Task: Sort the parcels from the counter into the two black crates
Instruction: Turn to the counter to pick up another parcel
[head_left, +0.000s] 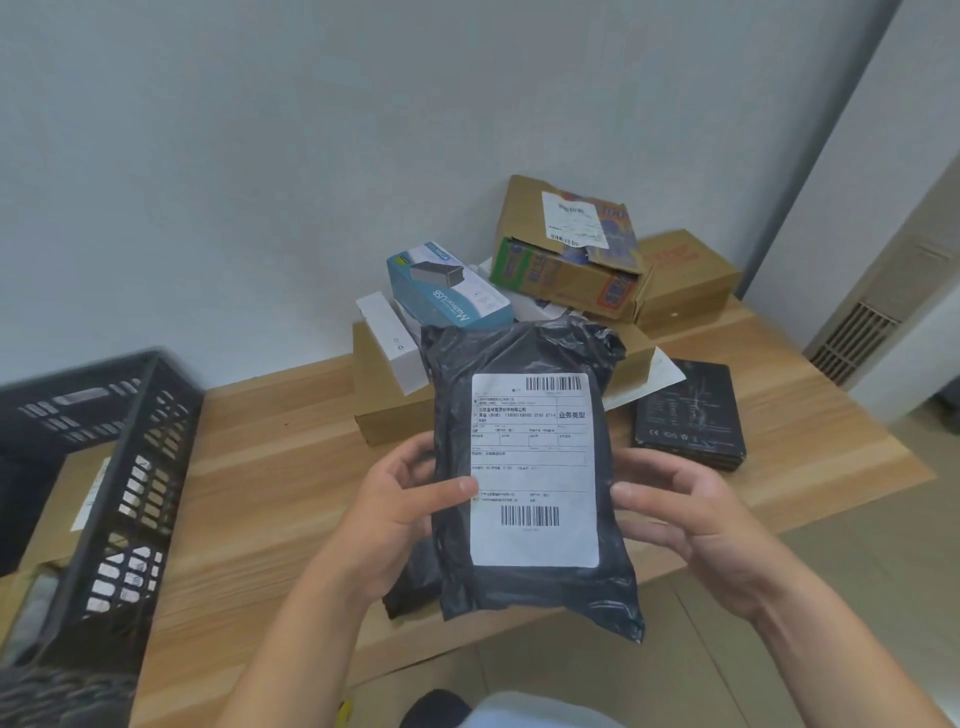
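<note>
Right, a pale wood-grain worktop (270, 467) runs along a plain light wall, with tiled floor (727, 649) below its near edge and a slatted vent grille (852, 338) off to the right. At the left stands a black crate (130, 493) with lattice-cut plastic walls, and inside it lies a brown cardboard box (67, 499) bearing a white label (the crate is blurred, so its deeper contents are hard to tell).

Both hands are clamped on the black parcel (530, 587), a crinkled, glossy poly mailer held upright above the near edge of the worktop, in front of the pile. The left hand (400, 509) grips its left side with the thumb across the front, and the right hand (691, 519) holds its right edge. A white shipping label (535, 467) with two barcodes faces the camera.

Behind it the pile: a flat brown carton (384, 410), a slim white box (389, 348) leaning on it, a teal retail box (447, 283), a torn printed carton (566, 249) and a plain brown box (685, 280). To the right lie flat black boxes (688, 410), stacked.
</note>
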